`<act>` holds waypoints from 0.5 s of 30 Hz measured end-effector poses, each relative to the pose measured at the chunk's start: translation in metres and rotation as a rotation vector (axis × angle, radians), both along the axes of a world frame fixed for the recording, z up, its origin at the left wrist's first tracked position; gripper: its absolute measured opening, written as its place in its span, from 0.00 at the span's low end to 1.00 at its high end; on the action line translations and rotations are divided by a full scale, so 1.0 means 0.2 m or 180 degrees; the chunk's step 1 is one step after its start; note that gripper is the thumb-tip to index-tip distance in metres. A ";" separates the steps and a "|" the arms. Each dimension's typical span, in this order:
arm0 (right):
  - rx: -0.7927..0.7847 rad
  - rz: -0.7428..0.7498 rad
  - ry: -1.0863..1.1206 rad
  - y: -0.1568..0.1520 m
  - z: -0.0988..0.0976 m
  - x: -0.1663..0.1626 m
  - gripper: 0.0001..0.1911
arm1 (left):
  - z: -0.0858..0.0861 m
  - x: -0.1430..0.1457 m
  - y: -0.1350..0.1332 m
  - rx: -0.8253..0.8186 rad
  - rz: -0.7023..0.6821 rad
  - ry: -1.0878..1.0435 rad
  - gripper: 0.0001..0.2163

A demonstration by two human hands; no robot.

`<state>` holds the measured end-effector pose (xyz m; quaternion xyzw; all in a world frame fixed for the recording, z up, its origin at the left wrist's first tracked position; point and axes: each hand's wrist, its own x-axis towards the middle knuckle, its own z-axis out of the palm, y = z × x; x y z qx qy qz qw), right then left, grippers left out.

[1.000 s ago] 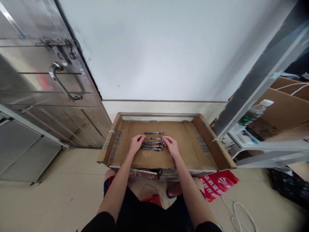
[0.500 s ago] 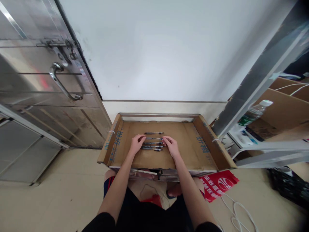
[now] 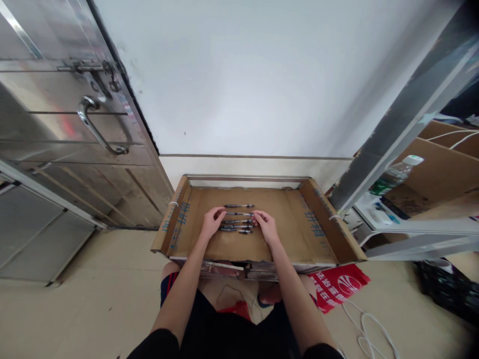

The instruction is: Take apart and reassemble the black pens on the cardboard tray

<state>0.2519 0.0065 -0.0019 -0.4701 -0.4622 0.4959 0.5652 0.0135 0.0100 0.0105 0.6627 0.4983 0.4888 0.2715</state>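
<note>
With twelve o'clock toward the white wall (image 3: pixel 243 89) and the middle of the dial between my hands, a dull silver metal door (image 3: pixel 48 119) stands at ten o'clock, carrying a curved, shiny chrome handle (image 3: pixel 98 128). Nearer, at nine, blue printed characters (image 3: pixel 183 213) mark the brown cardboard surface (image 3: pixel 284 199), which has raised walls at its left and right sides. My left hand (image 3: pixel 212 223) comes next, thumb and forefinger curved together, pinching the left end of a slim black-and-clear plastic pen (image 3: pixel 240 214). That pen lies crosswise at the dial's middle. Another slim dark pen (image 3: pixel 239 206) lies just beyond it at twelve, parallel and apart; at six, several more dark pens (image 3: pixel 236 222) lie close together, too small for me to count surely. My right hand (image 3: pixel 265 224) is at three, its thumb and fingertips pinching the pen's right end. Farther right, a red sheet with white characters (image 3: pixel 340 285) shows at four, and a clear plastic bottle with a green label (image 3: pixel 392 177) leans toward three.
</note>
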 end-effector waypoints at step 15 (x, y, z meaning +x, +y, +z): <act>0.0037 -0.0026 0.0010 -0.01 0.01 0.00 0.17 | 0.01 0.00 -0.01 0.0042 -0.0004 0.0123 0.11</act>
